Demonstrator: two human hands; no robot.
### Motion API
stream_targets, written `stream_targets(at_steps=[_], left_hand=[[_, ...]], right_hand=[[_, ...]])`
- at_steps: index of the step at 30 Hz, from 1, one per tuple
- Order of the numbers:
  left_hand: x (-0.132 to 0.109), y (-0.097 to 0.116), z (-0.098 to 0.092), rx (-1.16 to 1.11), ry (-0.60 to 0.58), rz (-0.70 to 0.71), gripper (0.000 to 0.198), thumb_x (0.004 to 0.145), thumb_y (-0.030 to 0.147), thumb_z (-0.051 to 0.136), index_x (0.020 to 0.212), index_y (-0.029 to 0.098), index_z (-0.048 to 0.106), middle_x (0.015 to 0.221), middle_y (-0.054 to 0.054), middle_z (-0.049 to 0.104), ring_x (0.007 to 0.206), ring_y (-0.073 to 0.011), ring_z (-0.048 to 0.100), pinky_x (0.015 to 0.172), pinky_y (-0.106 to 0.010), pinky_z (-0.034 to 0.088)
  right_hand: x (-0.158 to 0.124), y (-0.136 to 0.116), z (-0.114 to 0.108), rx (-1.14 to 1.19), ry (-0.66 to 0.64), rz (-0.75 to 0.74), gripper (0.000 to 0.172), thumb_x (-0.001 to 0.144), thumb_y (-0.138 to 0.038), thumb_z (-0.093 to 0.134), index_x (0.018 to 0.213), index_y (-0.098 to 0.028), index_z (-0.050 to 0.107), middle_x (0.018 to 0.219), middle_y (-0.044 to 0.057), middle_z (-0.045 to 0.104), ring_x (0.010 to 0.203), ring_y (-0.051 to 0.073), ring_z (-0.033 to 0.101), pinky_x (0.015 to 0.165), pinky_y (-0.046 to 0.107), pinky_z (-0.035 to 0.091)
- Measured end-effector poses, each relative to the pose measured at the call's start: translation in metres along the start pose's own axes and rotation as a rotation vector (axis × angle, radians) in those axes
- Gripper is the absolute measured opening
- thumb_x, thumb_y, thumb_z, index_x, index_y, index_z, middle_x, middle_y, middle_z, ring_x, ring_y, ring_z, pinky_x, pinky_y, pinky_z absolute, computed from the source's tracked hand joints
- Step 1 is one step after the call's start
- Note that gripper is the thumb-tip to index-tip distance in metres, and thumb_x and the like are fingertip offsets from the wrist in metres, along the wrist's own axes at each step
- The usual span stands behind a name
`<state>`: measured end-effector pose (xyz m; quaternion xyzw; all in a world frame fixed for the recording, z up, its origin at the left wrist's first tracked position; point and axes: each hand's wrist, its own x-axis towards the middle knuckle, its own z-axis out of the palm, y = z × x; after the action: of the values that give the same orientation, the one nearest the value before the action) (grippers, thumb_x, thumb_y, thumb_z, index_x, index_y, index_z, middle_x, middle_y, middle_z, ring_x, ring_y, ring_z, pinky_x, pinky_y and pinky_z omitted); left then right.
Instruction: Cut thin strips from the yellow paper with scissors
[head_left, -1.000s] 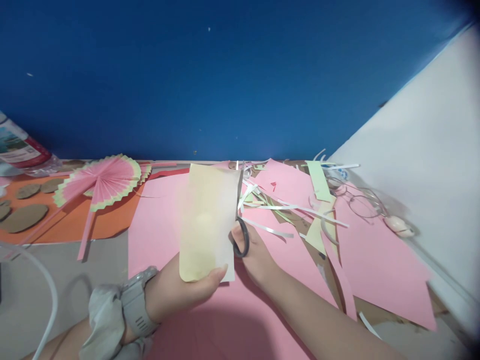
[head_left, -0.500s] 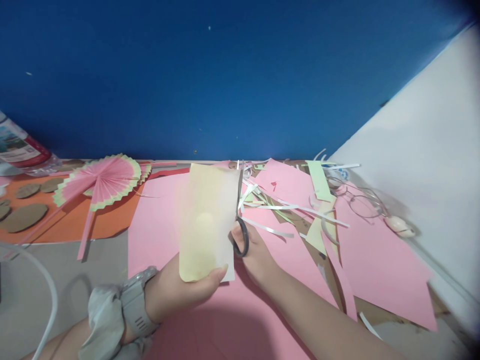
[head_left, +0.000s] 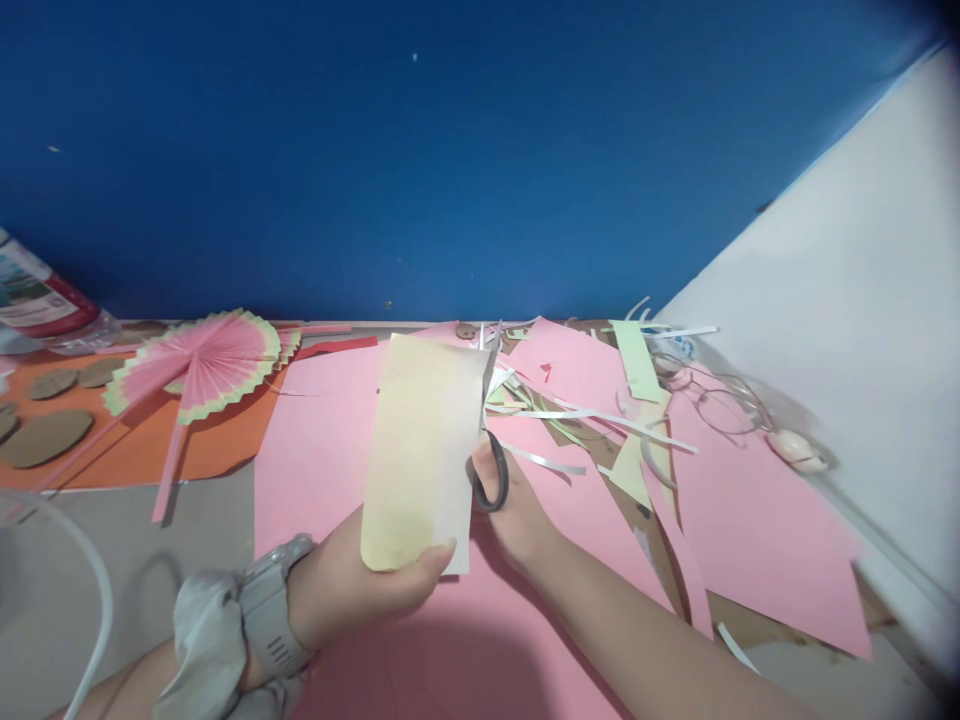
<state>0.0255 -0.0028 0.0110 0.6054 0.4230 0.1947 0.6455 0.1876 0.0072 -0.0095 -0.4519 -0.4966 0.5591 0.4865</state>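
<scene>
My left hand (head_left: 360,585), with a grey watch on the wrist, pinches the lower end of a pale yellow paper strip (head_left: 424,450) and holds it upright over a large pink sheet (head_left: 322,440). My right hand (head_left: 510,510) is closed round the dark handles of a pair of scissors (head_left: 491,470), thumb through one loop. The blades run up along the strip's right edge and are mostly hidden behind it.
A pink and yellow pleated paper fan (head_left: 202,365) lies on an orange sheet (head_left: 142,440) with brown cardboard ovals (head_left: 45,435). Thin paper offcuts (head_left: 570,415), green slips, wire-rimmed glasses (head_left: 712,400) and more pink paper lie to the right. A blue wall stands behind.
The yellow strip has tilted and shifted slightly right, and my right hand with the scissors has moved a little right along its edge. The view shifted slightly.
</scene>
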Motion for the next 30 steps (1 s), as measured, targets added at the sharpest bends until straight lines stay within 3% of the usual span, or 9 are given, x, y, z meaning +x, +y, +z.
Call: stream_targets(at_steps=[12,30], left_hand=[[0.0022,0.0013,0.0026,-0.064,0.007,-0.045,0.040,0.080,0.032,0.060,0.117,0.017,0.063,0.107,-0.008,0.074,0.093,-0.0254,0.072,0.082,-0.034,0.060],[0.0018,-0.0028,0.0034,-0.094,0.013,-0.031,0.042,0.080,0.030,0.060,0.121,0.019,0.062,0.109,-0.007,0.074,0.094,-0.0261,0.071,0.083,-0.036,0.060]], right_hand=[[0.0009,-0.0036,0.0003,-0.001,-0.039,-0.005,0.057,0.089,-0.067,0.037,0.104,-0.019,0.064,0.094,0.008,0.070,0.087,0.024,0.063,0.075,0.034,0.050],[0.0005,0.0001,0.0004,0.033,-0.021,0.035,0.053,0.089,-0.066,0.041,0.094,-0.018,0.063,0.088,0.007,0.068,0.081,0.023,0.062,0.066,0.031,0.048]])
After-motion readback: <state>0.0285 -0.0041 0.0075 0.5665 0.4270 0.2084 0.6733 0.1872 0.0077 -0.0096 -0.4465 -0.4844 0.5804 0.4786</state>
